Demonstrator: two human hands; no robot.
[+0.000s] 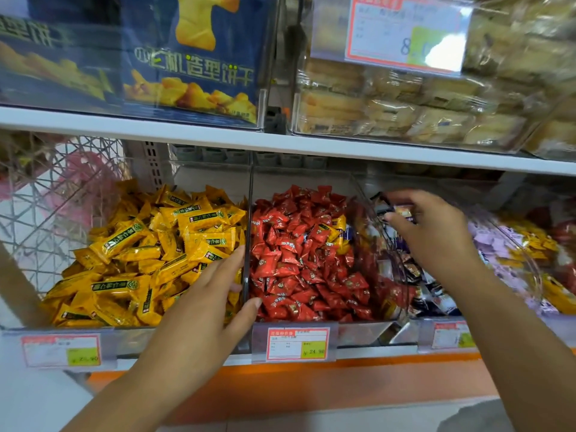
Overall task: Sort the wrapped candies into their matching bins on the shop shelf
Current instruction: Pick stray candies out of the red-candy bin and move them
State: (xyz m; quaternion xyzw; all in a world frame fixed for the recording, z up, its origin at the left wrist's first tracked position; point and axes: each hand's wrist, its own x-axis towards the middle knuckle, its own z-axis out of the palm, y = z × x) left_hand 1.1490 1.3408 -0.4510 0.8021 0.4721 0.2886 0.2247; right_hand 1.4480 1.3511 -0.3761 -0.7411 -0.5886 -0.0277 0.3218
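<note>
dark wrapped candy (403, 211) pinched in right hand (436, 232).

1 head view, close, facing forward and down at shelf bins (249, 232)

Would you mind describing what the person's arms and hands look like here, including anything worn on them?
Both hands, the left hand and the right hand, are bare: no gloves, rings, watch or bracelets show. Both forearms are uncovered as far as the picture's edge, so no sleeves are visible. The fingernails are short and unpainted.
</note>
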